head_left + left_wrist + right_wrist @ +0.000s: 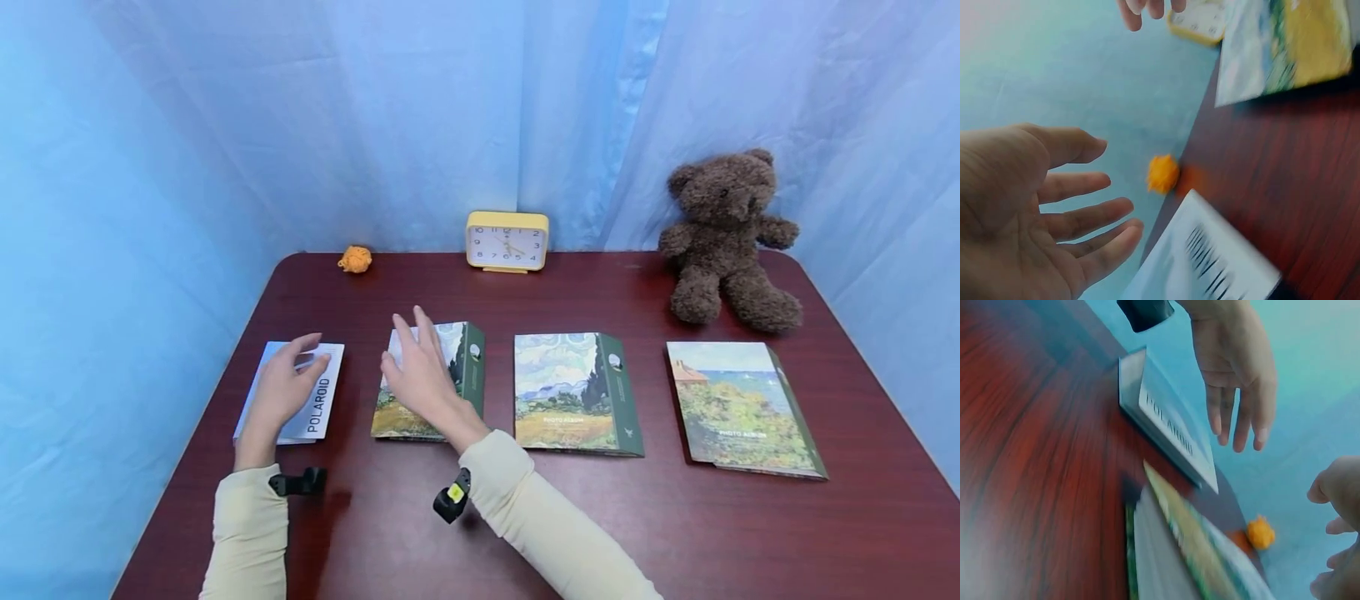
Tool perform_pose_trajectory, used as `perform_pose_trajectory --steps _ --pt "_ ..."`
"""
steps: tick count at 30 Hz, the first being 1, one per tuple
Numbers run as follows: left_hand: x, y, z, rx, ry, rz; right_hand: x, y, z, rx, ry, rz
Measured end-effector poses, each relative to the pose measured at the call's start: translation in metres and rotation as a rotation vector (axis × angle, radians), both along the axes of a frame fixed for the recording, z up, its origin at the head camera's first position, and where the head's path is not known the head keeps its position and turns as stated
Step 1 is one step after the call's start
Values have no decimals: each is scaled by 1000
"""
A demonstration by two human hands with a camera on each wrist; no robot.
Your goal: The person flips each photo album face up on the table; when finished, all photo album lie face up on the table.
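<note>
At the table's left lies a white book marked POLAROID (318, 408), its cover slightly raised in the right wrist view. My left hand (283, 385) hovers over it with fingers spread and holds nothing. To its right lies a photo album with a painted landscape cover (461, 354) and a green spine. Above that album is my right hand (420, 371), fingers extended and apart, gripping nothing. A matching album (558, 387) lies further right, and another with a seaside painting (742, 408) lies beyond it.
A yellow clock (507, 242) stands at the table's back edge. An orange knobbly ball (356, 259) sits at the back left, a brown teddy bear (723, 237) at the back right. Blue curtains (375, 125) hang around the dark red wooden table (585, 517).
</note>
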State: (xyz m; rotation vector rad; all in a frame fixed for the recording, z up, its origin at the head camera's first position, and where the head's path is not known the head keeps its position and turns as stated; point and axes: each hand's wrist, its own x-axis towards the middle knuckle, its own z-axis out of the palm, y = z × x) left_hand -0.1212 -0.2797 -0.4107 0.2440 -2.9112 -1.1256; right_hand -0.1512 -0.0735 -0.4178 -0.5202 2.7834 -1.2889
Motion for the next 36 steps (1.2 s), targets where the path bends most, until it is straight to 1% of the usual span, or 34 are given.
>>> perform_pose_trajectory --steps 5,10,13,17,20,23,25,28,31,36 --pt "-7 23 -11 34 -60 -86 1 26 -12 -9 -16 -60" --pt "-13 43 -22 28 -127 -134 7 46 -25 -29 -53 -105" --pt "-17 52 -28 5 -152 -153 10 56 -32 -46 -105 -130" --pt "-21 61 -34 -34 -151 -159 16 68 -38 -52 -196 -142" --pt "-22 66 -35 -55 -132 -163 21 75 -39 -38 -258 -125" --pt "-23 70 -34 -67 -129 -170 25 80 -39 -33 -291 -99" --pt "-23 72 -34 -72 -136 -170 28 82 -39 -39 -294 -87" --pt "-23 74 -34 -72 -142 -173 30 84 -39 -74 -286 -84" --pt "-23 78 -34 -67 -134 -184 30 86 -41 -108 -280 -105" --pt "-23 84 -33 -64 -115 -202 29 89 -45 -130 -277 -141"
